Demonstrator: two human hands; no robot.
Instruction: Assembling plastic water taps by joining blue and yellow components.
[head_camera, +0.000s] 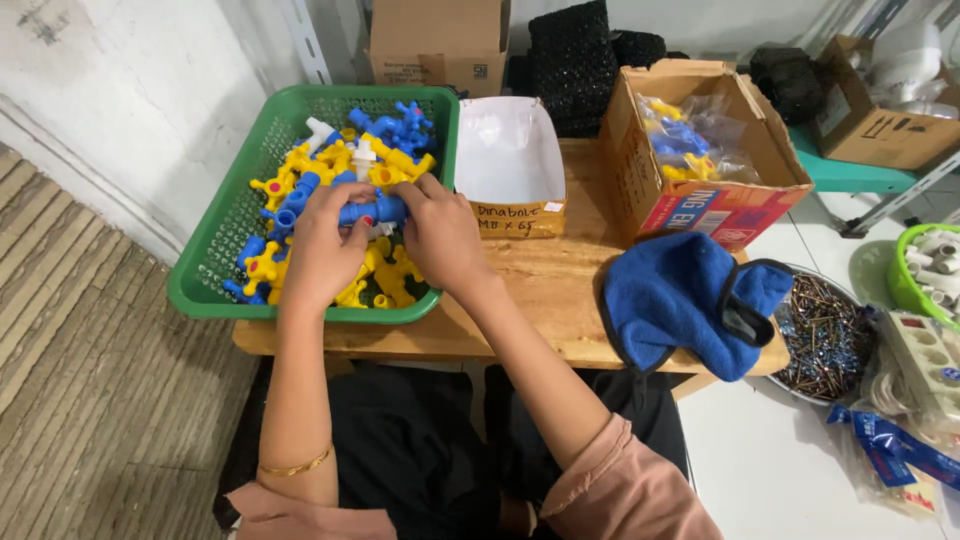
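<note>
A green plastic basket (205, 285) sits on the left end of a low wooden table (540, 300). It is filled with several blue, yellow and white plastic fittings (385, 135). Both hands are inside the basket over the pile. My left hand (322, 245) and my right hand (440, 235) together grip one blue plastic fitting (372, 210) between their fingertips, my left hand on its left end and my right hand on its right end. A thin gold bracelet circles my left forearm.
A small white-lined cardboard box (510, 160) stands right of the basket. Further right is a cardboard box (700, 200) with bagged fittings, then a blue cloth (680, 300). A metal bowl of screws (830, 340), a power strip (925, 360) and a green tub (925, 265) lie on the floor at right.
</note>
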